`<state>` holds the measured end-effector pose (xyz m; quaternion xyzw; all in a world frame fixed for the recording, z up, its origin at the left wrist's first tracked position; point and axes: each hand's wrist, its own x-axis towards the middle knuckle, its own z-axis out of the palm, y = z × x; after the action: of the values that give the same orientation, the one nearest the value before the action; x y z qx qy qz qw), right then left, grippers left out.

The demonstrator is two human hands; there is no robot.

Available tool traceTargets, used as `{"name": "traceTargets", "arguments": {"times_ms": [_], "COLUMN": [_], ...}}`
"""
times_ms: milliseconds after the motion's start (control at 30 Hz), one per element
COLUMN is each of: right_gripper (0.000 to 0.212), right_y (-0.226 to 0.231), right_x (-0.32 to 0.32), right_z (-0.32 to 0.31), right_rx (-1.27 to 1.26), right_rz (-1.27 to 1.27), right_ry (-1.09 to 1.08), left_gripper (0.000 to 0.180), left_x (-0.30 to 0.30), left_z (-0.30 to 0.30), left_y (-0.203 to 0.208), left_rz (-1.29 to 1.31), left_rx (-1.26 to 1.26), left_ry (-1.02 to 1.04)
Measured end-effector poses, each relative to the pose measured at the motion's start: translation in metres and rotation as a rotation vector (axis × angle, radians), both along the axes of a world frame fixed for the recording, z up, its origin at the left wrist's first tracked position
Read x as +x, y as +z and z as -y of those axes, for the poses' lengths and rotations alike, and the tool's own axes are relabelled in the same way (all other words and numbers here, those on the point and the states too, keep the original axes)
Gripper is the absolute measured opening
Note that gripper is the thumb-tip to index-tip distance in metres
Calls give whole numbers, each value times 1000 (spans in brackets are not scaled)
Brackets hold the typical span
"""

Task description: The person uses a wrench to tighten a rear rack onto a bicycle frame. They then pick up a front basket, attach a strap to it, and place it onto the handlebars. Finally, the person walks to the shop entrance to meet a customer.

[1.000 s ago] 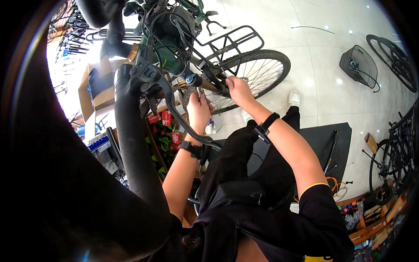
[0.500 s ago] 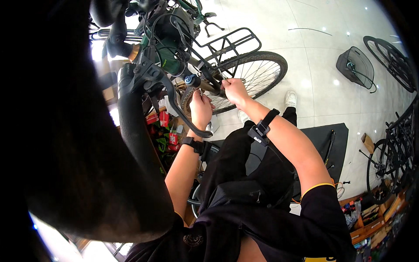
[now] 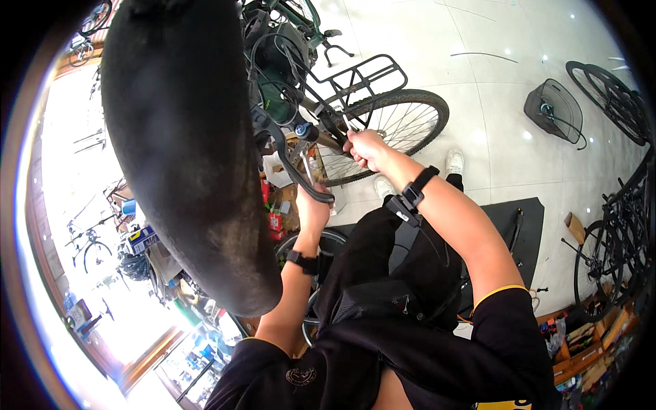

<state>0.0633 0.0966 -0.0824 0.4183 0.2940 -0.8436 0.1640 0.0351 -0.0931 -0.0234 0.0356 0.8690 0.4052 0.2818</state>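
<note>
Black brake lever (image 3: 298, 171) gripped by the left hand (image 3: 314, 208); right hand (image 3: 365, 147) clenched on a thin tool (image 3: 350, 125). Risk: tool slipping toward the wheel (image 3: 403, 123) spokes.

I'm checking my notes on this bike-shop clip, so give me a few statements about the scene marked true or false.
1. The right hand grips a thin metal tool at the black bicycle brake lever. True.
2. The left hand rests on the floor. False: it is raised at the lever's lower end.
3. A black wire basket lies on the pale tiled floor. True.
4. Both wrists are bare. False: each wears a dark band.
</note>
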Motion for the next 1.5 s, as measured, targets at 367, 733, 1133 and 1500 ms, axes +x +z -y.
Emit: {"name": "traceTargets", "arguments": {"times_ms": [367,733,1133,1500], "right_gripper": [45,40,39,20], "right_y": [-12,-18,7,-14], "right_x": [11,11,-12,43], "right_z": [-5,-6,-14,17], "right_rx": [281,56,-454,163], "right_rz": [-202,-231,107,-279], "right_ry": [-9,-27,-180,-61], "left_gripper": [24,57,67,59], "left_x": [44,56,45,43], "left_z": [-73,-71,-43,-41], "left_y": [246,281,284,282], "left_rz": [-750,-944,-765,-991], "left_rx": [284,111,84,241], "left_ry": [79,-358,-561,-499]}}
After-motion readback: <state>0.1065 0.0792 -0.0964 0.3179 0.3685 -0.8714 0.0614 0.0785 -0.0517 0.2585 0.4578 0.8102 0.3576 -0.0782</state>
